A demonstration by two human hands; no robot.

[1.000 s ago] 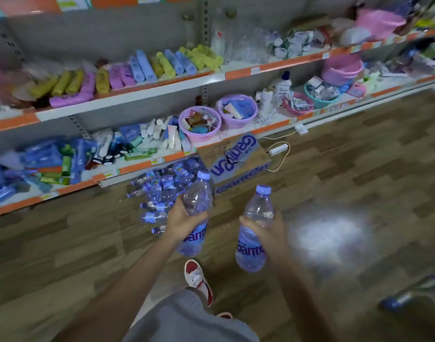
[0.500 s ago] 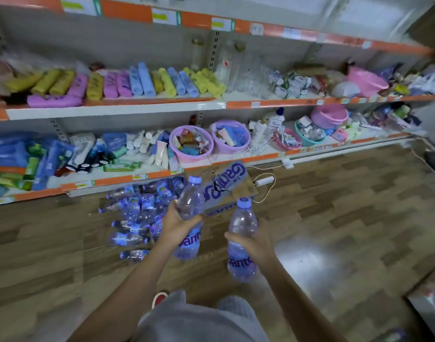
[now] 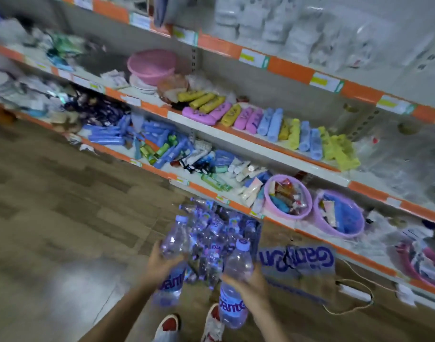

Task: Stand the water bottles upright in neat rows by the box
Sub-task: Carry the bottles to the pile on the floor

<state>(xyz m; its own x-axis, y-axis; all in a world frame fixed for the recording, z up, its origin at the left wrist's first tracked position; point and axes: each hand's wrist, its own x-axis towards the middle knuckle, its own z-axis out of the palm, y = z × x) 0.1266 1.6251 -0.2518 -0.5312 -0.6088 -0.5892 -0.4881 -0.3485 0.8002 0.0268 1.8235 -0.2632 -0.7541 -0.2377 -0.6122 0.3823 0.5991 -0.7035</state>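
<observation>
Along the right side runs a stocked shelf unit [image 3: 236, 137], its lowest tier carrying two pink tubs [image 3: 288, 197]. On the wooden floor [image 3: 63, 218] below lies a flattened cardboard box [image 3: 297, 265], and just left of it a pile of water bottles [image 3: 211, 230] on their sides. Nearer, the left hand [image 3: 159, 265] grips one bottle [image 3: 173, 257] and the right hand [image 3: 248, 282] grips another [image 3: 236, 285], both held roughly upright above the floor.

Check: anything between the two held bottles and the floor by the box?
Yes. The pile of fallen bottles covers the floor left of the cardboard box, ahead of both held bottles. Bare floor lies further left.
</observation>
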